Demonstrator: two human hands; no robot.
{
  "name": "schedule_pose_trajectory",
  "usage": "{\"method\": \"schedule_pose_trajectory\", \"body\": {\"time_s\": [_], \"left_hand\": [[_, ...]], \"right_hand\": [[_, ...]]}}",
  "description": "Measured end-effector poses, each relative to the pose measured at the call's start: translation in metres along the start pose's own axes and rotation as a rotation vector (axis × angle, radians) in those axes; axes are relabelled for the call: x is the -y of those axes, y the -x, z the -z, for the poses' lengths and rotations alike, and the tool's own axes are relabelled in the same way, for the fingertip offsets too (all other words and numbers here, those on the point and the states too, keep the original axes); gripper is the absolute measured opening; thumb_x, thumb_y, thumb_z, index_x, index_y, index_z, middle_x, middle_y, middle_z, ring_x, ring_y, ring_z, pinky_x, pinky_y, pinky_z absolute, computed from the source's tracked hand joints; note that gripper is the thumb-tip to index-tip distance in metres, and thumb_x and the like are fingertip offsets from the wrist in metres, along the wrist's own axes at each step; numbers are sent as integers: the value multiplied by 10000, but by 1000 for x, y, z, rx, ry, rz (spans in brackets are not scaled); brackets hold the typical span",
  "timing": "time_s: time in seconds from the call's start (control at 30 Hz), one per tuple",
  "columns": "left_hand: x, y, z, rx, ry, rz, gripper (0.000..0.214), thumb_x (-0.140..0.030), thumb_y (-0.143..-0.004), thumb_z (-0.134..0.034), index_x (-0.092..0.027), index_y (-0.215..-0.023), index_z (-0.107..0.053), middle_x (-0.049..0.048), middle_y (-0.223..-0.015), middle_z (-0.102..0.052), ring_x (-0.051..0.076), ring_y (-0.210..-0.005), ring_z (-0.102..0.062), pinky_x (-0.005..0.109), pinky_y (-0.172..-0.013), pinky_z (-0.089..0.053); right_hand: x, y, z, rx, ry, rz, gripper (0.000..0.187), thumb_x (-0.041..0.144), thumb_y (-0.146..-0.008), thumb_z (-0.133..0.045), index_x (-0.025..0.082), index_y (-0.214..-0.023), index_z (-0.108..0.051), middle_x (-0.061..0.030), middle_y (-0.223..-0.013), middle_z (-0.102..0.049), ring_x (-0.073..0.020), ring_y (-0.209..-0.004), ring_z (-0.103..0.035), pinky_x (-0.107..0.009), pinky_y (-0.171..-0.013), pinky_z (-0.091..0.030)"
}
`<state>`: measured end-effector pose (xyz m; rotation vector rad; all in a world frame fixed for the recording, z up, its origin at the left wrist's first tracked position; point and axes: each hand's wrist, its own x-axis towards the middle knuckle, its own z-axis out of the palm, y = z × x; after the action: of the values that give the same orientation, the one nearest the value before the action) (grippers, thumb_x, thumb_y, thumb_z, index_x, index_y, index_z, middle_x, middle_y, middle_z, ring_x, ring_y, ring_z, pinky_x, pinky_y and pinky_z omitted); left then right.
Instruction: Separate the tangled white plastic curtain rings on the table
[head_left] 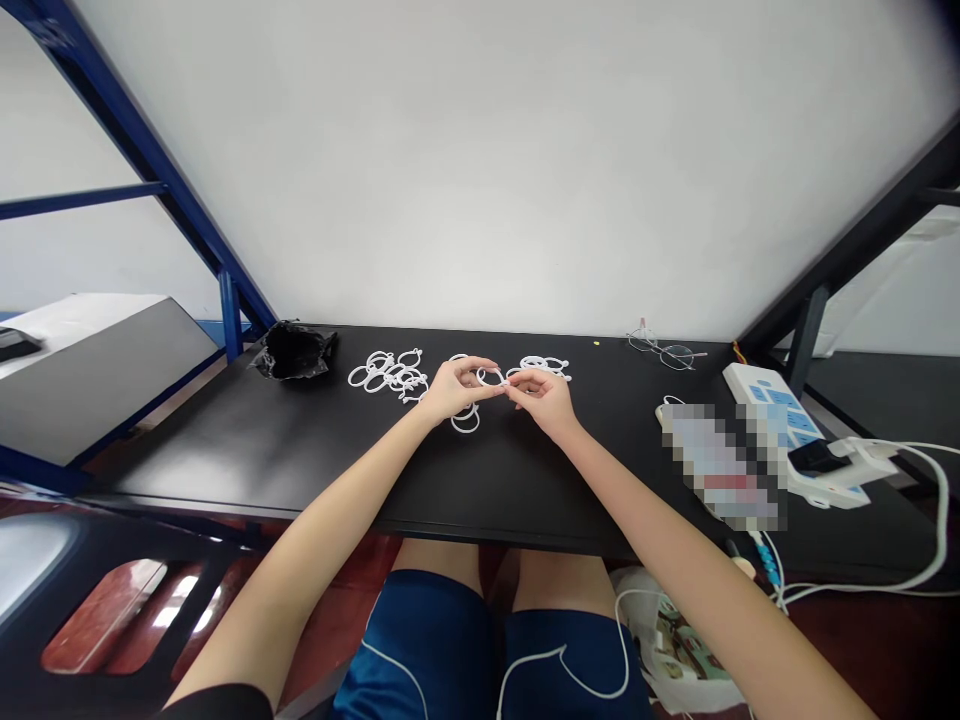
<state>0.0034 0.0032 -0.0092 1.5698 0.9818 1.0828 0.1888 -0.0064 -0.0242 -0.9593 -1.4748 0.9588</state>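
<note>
left fingers (484, 391) and right fingers (536, 380) pinching a thin white ring (479, 377), tangled white hoops (390, 377), glossy black tabletop (277, 440)

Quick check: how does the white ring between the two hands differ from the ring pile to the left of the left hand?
The held ring is between the fingers of the left hand and right hand; the ring pile lies on the black table. The held ring shows as a single loop, while the ring pile is several loops overlapping. Both are white.
</note>
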Motion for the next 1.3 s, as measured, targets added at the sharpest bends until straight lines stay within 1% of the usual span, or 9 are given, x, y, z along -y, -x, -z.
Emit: {"method": "schedule_pose_trajectory", "body": {"time_s": [0.23,0.57,0.67,0.8,0.9,1.0,1.13,1.2,1.3], "left_hand": [[1,0,1,-3,-32,-9,518,-424,-611,-828,-138,-1016,-678,-67,-480,-482,42,-424,-335,211,-444,-247],[3,0,1,-18,-73,-6,534,-436,-616,-815,-124,-1030,-686,-33,-566,-557,29,-420,-315,216,-435,-242],[4,-1,1,-28,-62,-3,549,-425,-607,-822,-115,-1040,-691,-25,-574,-569,39,-432,-346,221,-443,-277],[4,-2,0,-44,-59,-26,552,-419,-599,-828,-105,-1035,-701,-5,-595,-588,90,-530,-499,235,-515,-390],[4,-2,0,-48,-59,-41,543,-419,-598,-830,-110,-1027,-709,6,-618,-610,116,-587,-556,254,-572,-446],[4,-2,0,-43,-53,-31,549,-408,-602,-832,-105,-1041,-704,8,-625,-622,106,-561,-547,254,-567,-450],[3,-1,0,-30,-55,4,560,-402,-620,-823,-100,-1071,-686,-5,-584,-619,68,-452,-476,234,-493,-402],[3,-1,-1,-10,-50,8,564,-394,-631,-816,-113,-1097,-671,14,-644,-664,61,-438,-483,226,-478,-394],[4,-2,-2,15,-5,-20,593,-361,-637,-813,-138,-1156,-635,97,-953,-719,97,-576,-610,217,-520,-441]], "right_hand": [[-1,-1,0,-1,-11,-26,340,477,-616,-796,173,-735,-698,-48,-688,-681,-170,-570,-622,-302,-472,-532],[-2,-1,1,-6,-12,-57,313,467,-596,-815,192,-677,-689,-1,-524,-611,-134,-438,-531,-304,-446,-500],[-1,-1,1,6,-7,-76,319,475,-593,-815,194,-662,-680,12,-486,-579,-127,-395,-500,-312,-433,-485],[1,-1,1,8,-2,-91,328,483,-588,-814,192,-659,-678,11,-480,-574,-127,-382,-488,-324,-435,-485],[4,0,2,14,19,-98,331,494,-598,-802,198,-664,-672,24,-445,-544,-129,-379,-481,-322,-436,-482],[4,1,2,15,39,-91,326,501,-611,-789,204,-671,-668,35,-421,-518,-124,-370,-463,-318,-434,-476],[1,0,1,6,45,-80,326,503,-619,-776,203,-679,-664,24,-454,-546,-121,-371,-471,-304,-416,-455],[1,0,1,1,45,-73,324,497,-623,-773,199,-691,-663,12,-499,-581,-122,-382,-489,-294,-406,-442],[2,0,3,-30,70,-48,321,491,-642,-763,193,-702,-660,0,-552,-613,-118,-394,-498,-286,-408,-436]]}}
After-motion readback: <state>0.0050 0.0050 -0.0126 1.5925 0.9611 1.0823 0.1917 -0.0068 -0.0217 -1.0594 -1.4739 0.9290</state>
